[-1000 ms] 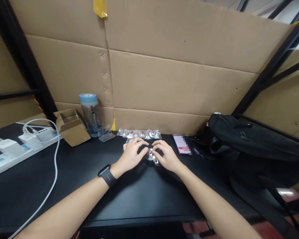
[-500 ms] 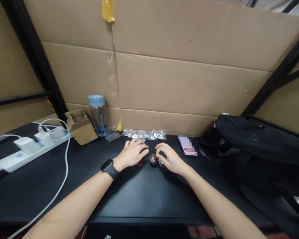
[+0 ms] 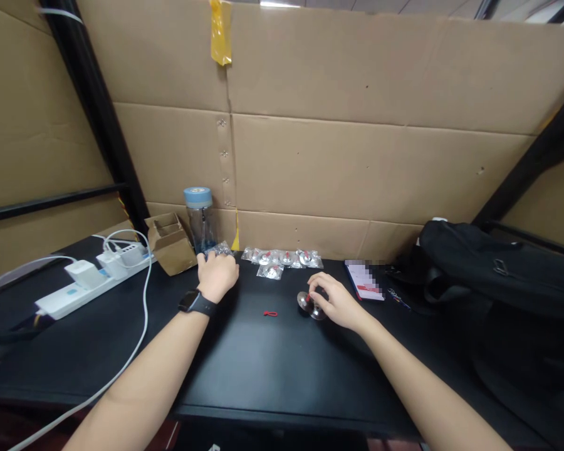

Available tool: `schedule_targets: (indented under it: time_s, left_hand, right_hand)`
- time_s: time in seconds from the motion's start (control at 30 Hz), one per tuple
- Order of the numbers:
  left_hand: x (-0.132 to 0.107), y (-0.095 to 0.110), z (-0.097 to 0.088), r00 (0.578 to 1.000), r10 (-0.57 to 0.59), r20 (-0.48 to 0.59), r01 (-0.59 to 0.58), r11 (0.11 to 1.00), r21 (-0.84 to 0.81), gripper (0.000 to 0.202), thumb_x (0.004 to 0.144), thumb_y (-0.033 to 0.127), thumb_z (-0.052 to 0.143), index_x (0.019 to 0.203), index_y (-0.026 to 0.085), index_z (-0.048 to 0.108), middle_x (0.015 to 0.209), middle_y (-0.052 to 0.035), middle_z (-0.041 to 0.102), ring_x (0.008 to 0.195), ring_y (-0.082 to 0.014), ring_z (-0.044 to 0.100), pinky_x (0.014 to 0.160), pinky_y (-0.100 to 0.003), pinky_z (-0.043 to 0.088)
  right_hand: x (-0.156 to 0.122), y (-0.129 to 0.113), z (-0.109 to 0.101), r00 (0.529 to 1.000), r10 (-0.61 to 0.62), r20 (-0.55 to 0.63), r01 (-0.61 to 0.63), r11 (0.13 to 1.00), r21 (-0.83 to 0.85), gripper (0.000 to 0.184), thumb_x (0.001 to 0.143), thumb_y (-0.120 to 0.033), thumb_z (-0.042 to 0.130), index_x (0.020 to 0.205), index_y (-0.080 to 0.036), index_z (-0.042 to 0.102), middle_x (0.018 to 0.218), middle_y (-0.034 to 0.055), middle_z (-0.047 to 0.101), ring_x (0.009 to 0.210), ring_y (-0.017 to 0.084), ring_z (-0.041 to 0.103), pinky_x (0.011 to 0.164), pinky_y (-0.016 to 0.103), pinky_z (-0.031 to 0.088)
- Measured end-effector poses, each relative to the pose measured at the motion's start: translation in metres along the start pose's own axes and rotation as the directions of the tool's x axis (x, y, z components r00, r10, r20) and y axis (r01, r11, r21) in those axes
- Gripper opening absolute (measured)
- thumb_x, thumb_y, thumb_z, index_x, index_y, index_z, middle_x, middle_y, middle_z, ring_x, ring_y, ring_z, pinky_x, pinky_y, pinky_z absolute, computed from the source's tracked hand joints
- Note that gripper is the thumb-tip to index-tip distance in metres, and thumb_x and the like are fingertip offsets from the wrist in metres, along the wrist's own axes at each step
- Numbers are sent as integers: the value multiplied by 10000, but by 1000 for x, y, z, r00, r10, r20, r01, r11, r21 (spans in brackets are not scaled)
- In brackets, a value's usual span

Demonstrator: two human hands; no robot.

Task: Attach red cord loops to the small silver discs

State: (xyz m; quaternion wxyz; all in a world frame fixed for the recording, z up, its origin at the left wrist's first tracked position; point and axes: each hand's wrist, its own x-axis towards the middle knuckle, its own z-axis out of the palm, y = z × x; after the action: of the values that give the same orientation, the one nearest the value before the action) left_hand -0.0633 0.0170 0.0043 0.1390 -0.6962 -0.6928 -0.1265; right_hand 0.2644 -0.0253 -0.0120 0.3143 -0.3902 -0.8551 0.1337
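My left hand, with a dark watch on its wrist, reaches to the clear plastic bags beside the bottle. Its fingers curl down over the plastic, and their tips are hidden. A pair of small silvery finger cymbals is at my right hand, which pinches the red cord at their middle. The second disc is partly covered by my fingers. On the black table between my hands lies a small red cord loop. Behind it is a bagged cymbal, in front of a row of bagged cymbals.
A blue-lidded bottle and an open cardboard box stand at the back left. The white power strip trails a cable across the left side. To the right are a phone and a black backpack. Cardboard walls the back.
My left hand has moved left from above the red loop to the plastic bags, uncovering the loop and one bagged cymbal. My right hand keeps hold of the cymbals. The view has shifted slightly.
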Motion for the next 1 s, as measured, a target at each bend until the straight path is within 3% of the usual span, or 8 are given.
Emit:
schedule_targets:
  time_s: [0.17, 0.27, 0.43, 0.6, 0.7, 0.73, 0.83, 1.0]
  left_hand:
    - [-15, 33, -20, 942, 222, -251, -264, 953, -149, 306, 973, 292, 423, 1017, 182, 705, 1137, -180, 711, 1202, -362, 509, 973, -573, 293]
    - [-30, 64, -17, 876, 408, -258, -465, 855, -228, 306, 979, 238, 422, 1166, 220, 664, 1256, -144, 681, 1288, -338, 469, 1014, -566, 281]
    - [-47, 93, 2, 782, 596, -184, -622, 724, -300, 403, 952, 122, 415, 1247, 273, 645, 1367, -103, 625, 1349, -332, 428, 1049, -566, 270]
    - [-37, 76, -3, 735, 661, -151, -652, 630, -422, 280, 965, 251, 519, 1201, 321, 652, 1426, -59, 554, 1353, -307, 408, 1046, -491, 302]
    - [-25, 55, -14, 745, 661, -87, -609, 621, -494, 235, 857, 409, 700, 1047, 273, 676, 1182, -50, 652, 1172, -270, 541, 979, -400, 339]
    - [-22, 49, -16, 713, 701, -23, -611, 604, -513, 257, 808, 443, 749, 992, 274, 689, 1088, -32, 674, 1102, -255, 575, 942, -373, 343]
    - [-19, 41, -13, 618, 776, 130, -612, 578, -539, 206, 751, 418, 802, 875, 276, 718, 915, 3, 696, 967, -222, 626, 877, -332, 325]
    - [-26, 51, -6, 606, 779, 162, -580, 572, -581, 79, 818, 299, 733, 748, 267, 712, 781, 13, 696, 891, -204, 640, 849, -333, 299]
  right_hand:
    - [0, 15, -9, 995, 58, -82, -67, 990, -124, 80, 928, -167, 531, 880, -217, 571, 1030, 56, 619, 990, 216, 578, 918, 382, 463]
    - [-1, 27, -14, 982, 115, -148, -146, 965, -216, 80, 910, -160, 544, 858, -214, 571, 973, 50, 610, 953, 216, 582, 913, 376, 459]
    - [-3, 48, -13, 951, 246, -187, -294, 907, -301, 101, 891, -152, 566, 808, -202, 593, 915, 53, 606, 895, 212, 597, 861, 347, 462]
    - [-4, 47, -17, 950, 253, -186, -298, 911, -285, 40, 871, -165, 620, 898, -184, 643, 962, 65, 626, 950, 216, 608, 893, 354, 467]
    - [-6, 32, -26, 993, 120, -3, -118, 973, -198, 181, 836, -243, 715, 1005, -192, 674, 1031, 65, 651, 969, 214, 617, 887, 341, 480]
    - [-7, 26, -29, 993, 74, 94, -59, 986, -158, 252, 801, -276, 765, 1030, -203, 688, 1036, 57, 664, 955, 212, 625, 879, 335, 484]
    - [-8, 11, -30, 961, 20, 277, 8, 995, -97, 382, 710, -280, 852, 1065, -232, 720, 999, 35, 699, 918, 212, 645, 859, 327, 489]
    - [-6, 2, -23, 950, 45, 310, -30, 998, -51, 328, 718, -157, 819, 1024, -237, 733, 940, 16, 705, 853, 184, 648, 793, 291, 498]
